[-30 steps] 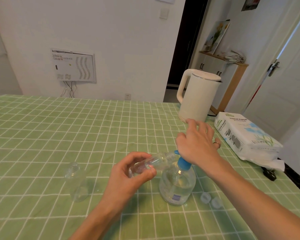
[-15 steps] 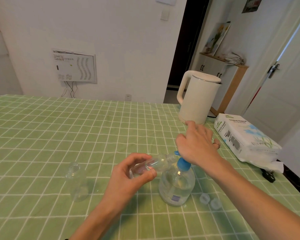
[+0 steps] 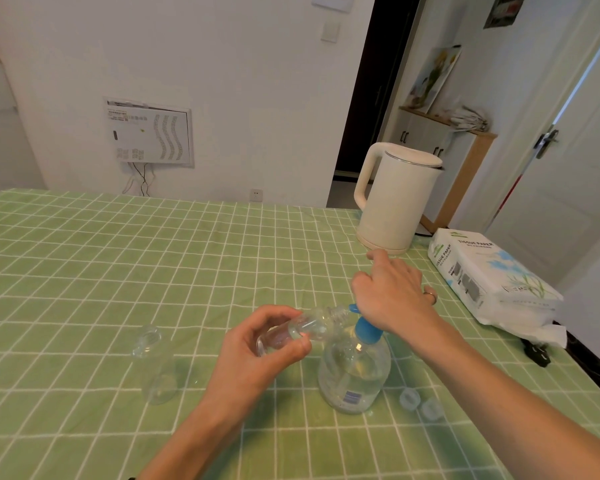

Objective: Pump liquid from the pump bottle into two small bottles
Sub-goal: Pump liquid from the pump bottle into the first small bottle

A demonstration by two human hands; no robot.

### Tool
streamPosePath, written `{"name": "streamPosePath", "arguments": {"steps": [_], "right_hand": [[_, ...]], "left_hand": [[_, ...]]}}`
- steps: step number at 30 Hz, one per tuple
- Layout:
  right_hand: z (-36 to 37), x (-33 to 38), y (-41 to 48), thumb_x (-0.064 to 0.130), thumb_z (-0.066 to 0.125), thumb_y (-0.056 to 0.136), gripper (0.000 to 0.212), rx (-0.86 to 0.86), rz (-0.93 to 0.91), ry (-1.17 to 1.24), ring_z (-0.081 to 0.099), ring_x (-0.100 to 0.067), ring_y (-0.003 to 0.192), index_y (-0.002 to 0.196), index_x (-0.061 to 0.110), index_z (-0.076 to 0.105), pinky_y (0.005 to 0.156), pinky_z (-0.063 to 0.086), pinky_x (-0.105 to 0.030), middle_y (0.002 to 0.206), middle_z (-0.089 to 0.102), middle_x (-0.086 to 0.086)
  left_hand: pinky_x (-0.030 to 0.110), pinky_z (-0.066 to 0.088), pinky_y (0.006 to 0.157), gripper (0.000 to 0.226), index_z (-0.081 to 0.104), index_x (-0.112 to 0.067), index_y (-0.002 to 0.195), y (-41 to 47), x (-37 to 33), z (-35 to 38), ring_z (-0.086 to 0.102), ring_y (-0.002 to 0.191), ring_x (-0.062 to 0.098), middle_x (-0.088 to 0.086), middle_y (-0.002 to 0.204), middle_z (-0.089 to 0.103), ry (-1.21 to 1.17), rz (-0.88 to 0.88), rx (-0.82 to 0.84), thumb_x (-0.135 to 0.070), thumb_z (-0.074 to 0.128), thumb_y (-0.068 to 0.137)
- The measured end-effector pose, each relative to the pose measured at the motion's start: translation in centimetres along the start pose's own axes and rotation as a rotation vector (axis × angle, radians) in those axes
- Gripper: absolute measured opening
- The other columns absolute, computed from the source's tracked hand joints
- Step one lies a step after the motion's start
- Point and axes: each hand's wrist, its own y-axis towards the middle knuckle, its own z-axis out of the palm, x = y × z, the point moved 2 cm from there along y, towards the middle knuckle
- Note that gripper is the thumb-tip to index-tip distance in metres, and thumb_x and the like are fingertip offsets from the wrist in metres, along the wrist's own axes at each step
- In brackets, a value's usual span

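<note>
Left hand [image 3: 257, 348] grips small bottle [image 3: 312, 323], tilted, mouth at pump bottle [image 3: 355, 375] nozzle; right hand [image 3: 392, 292], fingers relaxed, presses pump head, hiding it; second small bottle [image 3: 155, 365] upright left; caps [image 3: 409, 398] right; kettle [image 3: 395, 206] behind.

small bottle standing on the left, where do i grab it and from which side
Grip round the middle of the small bottle, coming in level from its near side. It stands upright, round, narrow and uncapped, so a side grip leaves the mouth free.
</note>
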Motion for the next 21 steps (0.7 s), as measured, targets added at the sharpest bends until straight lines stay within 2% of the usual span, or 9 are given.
{"name": "streamPosePath", "arguments": {"steps": [6,11,16,21], "right_hand": [[0.0,-0.1,0.3,0.034,0.034,0.096,0.050,-0.024,0.000,-0.002,0.024,-0.033,0.142,0.145,0.025,0.032,0.114,0.017,-0.063,0.148,0.039,-0.008],[0.8,-0.1,0.2,0.034,0.031,0.096,0.054,0.018,0.019,-0.001,0.023,-0.033,0.143,0.150,0.025,0.030,0.114,0.017,-0.063,0.150,0.039,-0.009],[0.7,-0.1,0.2,0.035,0.030,0.097,0.051,0.002,0.020,0.022,0.024,-0.032,0.142,0.147,0.025,0.031,0.114,0.017,-0.063,0.147,0.041,-0.009],[-0.1,-0.1,0.3,0.037,0.031,0.096,0.041,-0.040,-0.003,0.002,0.028,-0.033,0.137,0.134,0.023,0.037,0.111,0.020,-0.064,0.138,0.044,-0.010]], "left_hand": [[0.014,0.055,0.074,0.038,0.079,-0.032,0.101,-0.1,-0.1,0.0,0.073,0.085,0.001,-0.004,0.107,0.080,-0.008,0.007,0.008,-0.043,0.086,0.066],[0.013,0.055,0.075,0.039,0.078,-0.034,0.101,0.0,0.0,-0.1,0.073,0.087,0.001,-0.006,0.108,0.080,0.001,0.000,0.003,-0.047,0.085,0.064],[0.015,0.055,0.074,0.030,0.079,-0.031,0.099,0.0,0.0,0.1,0.073,0.086,0.002,-0.004,0.105,0.080,-0.008,-0.002,0.000,-0.031,0.087,0.070],[0.015,0.055,0.075,0.036,0.079,-0.031,0.101,0.0,0.1,0.1,0.073,0.086,0.002,-0.004,0.107,0.080,-0.002,0.003,-0.002,-0.039,0.086,0.067]]}}
